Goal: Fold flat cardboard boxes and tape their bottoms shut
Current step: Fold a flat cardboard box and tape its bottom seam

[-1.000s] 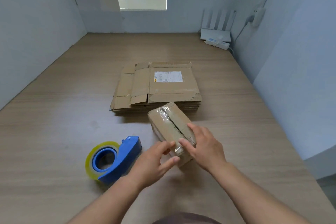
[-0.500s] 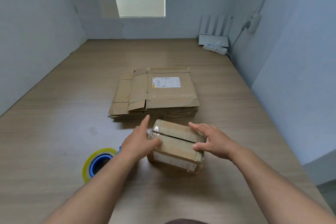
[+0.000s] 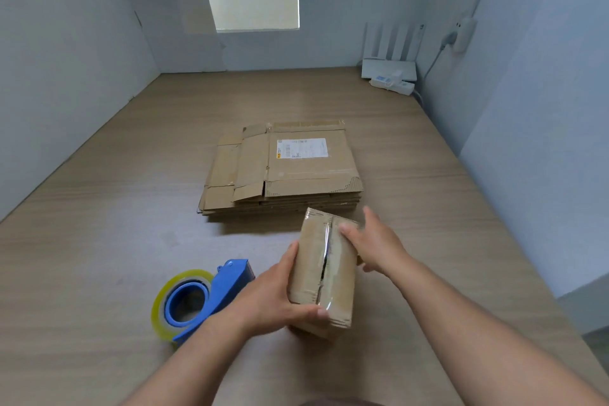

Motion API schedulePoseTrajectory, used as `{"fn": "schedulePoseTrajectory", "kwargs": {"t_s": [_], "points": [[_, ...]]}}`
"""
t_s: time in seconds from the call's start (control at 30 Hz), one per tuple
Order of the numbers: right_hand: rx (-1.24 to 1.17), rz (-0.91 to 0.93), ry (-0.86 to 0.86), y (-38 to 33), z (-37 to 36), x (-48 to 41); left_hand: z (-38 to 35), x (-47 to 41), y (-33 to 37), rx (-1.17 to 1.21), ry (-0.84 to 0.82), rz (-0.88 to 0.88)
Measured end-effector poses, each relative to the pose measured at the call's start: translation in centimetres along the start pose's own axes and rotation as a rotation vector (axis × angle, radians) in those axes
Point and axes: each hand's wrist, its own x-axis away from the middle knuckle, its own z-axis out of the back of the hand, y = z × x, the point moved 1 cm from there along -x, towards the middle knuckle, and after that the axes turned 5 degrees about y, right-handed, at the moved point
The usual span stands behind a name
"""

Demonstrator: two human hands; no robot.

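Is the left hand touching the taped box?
Touching. The head view shows the left hand gripping the taped box, thumb across its near end, fingers along its left side.

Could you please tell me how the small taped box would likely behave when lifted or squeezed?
Probably light: the left hand and right hand hold the small taped box by its sides. The taped face may flex if pressed, since a dark gap shows along its seam. The glossy tape is likely slicker than the bare cardboard.
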Motion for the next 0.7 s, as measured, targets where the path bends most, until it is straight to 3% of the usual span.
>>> {"fn": "schedulePoseTrajectory", "kwargs": {"t_s": [0.13, 0.27, 0.57, 0.63, 0.7], "points": [[-0.116, 0.309, -0.182, -0.4, -1.2, 1.1, -0.7, 0.3, -0.2, -0.045, 0.144, -0.029], [-0.142, 0.496, -0.398, 0.7, -2.1, 2.8, -0.4, 0.2, -1.3, -0.050, 0.245, 0.006], [0.078, 0.613, -0.264, 1.0, -3.0, 3.3, 0.4, -0.2, -2.2, -0.122, 0.276, 0.008], [0.098, 0.596, -0.257, 1.2, -2.8, 3.2, 1.0, 0.5, -2.5, -0.082, 0.358, 0.003], [0.114, 0.582, -0.253, 1.3, -2.6, 3.3, 1.4, 1.3, -3.4, -0.101, 0.559, 0.039]]}}
